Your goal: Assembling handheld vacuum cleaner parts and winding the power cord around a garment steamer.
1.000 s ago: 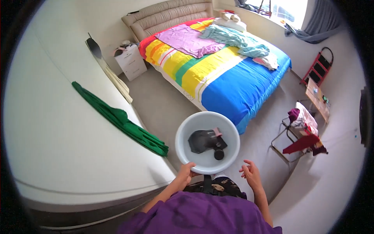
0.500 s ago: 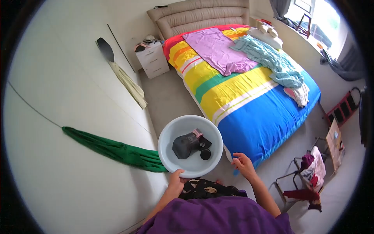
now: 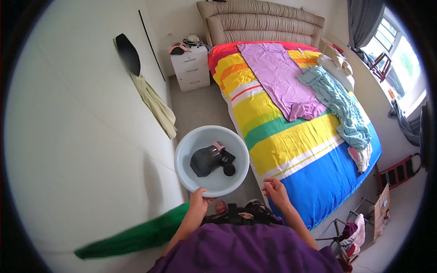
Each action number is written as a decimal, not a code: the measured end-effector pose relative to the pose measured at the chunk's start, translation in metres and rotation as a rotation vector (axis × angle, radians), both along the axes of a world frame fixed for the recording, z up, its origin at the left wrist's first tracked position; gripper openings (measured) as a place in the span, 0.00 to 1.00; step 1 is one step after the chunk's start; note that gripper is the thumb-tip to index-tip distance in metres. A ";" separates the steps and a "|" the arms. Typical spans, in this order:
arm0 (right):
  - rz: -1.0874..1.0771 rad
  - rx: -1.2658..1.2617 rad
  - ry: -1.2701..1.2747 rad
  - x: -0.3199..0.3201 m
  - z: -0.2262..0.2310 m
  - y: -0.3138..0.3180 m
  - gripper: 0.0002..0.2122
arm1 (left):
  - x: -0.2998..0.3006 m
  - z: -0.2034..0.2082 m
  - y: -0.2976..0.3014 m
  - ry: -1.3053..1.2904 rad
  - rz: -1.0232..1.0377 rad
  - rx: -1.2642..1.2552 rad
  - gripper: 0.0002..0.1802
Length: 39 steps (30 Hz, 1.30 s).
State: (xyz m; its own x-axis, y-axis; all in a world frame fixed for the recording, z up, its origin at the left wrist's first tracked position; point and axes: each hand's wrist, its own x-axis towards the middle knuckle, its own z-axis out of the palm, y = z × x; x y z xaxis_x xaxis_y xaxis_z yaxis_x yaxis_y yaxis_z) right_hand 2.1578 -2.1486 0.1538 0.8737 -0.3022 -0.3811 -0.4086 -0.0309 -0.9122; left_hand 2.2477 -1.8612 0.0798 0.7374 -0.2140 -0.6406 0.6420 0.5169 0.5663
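Observation:
My left hand (image 3: 199,200) is closed on the near rim of a pale blue-white round basin (image 3: 182,179), thumb over the edge. Inside the basin lies a dark grey, translucent jug-like piece (image 3: 201,161), tipped on its side. Beside it are a pink ring-shaped part (image 3: 219,146), a black angular piece (image 3: 229,157) and a small black round cap (image 3: 229,169). To the right of the basin, my right hand (image 3: 276,192) hovers near the bed's edge, fingers loosely bent and apart, with nothing visible in it.
A bed (image 3: 291,186) with a striped, multicoloured cover stands ahead right, with a lilac garment (image 3: 282,77) and a teal cloth (image 3: 337,104) on it. Green cloth (image 3: 136,234) and pale yellow cloth (image 3: 154,104) hang by the left wall. A white nightstand (image 3: 191,70) stands beyond.
The view has moved forward along the bed. The green cloth now sits lower, near my left forearm. My left hand still grips the basin; my right hand remains free.

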 end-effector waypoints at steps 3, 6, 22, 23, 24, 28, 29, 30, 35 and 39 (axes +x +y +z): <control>-0.030 -0.022 -0.015 0.053 -0.008 -0.015 0.11 | 0.050 -0.005 0.001 0.010 0.075 -0.078 0.30; -0.022 -0.004 0.004 0.103 -0.022 -0.042 0.10 | 0.090 -0.014 -0.003 0.019 0.079 -0.092 0.28; 0.085 0.126 -0.126 0.548 -0.010 -0.138 0.20 | 0.395 0.018 -0.087 0.031 0.237 -0.030 0.28; 0.101 0.118 -0.121 0.574 -0.008 -0.138 0.20 | 0.410 0.023 -0.092 0.035 0.253 -0.039 0.28; 0.145 0.142 -0.135 0.598 -0.007 -0.137 0.20 | 0.423 0.030 -0.096 0.059 0.278 -0.017 0.28; 0.226 0.135 -0.178 0.692 0.012 -0.111 0.19 | 0.496 0.022 -0.088 0.059 0.297 -0.053 0.30; 0.220 0.109 -0.190 0.714 0.015 -0.105 0.19 | 0.515 0.022 -0.085 0.050 0.311 -0.067 0.30; 0.300 0.054 -0.212 0.738 0.010 -0.107 0.17 | 0.530 0.013 -0.080 0.048 0.317 -0.073 0.30; 0.232 0.179 -0.122 0.836 -0.012 -0.088 0.12 | 0.629 0.020 -0.072 0.048 0.373 -0.123 0.31; 0.314 0.178 -0.183 0.931 0.000 -0.066 0.11 | 0.691 0.011 -0.054 0.038 0.344 -0.152 0.32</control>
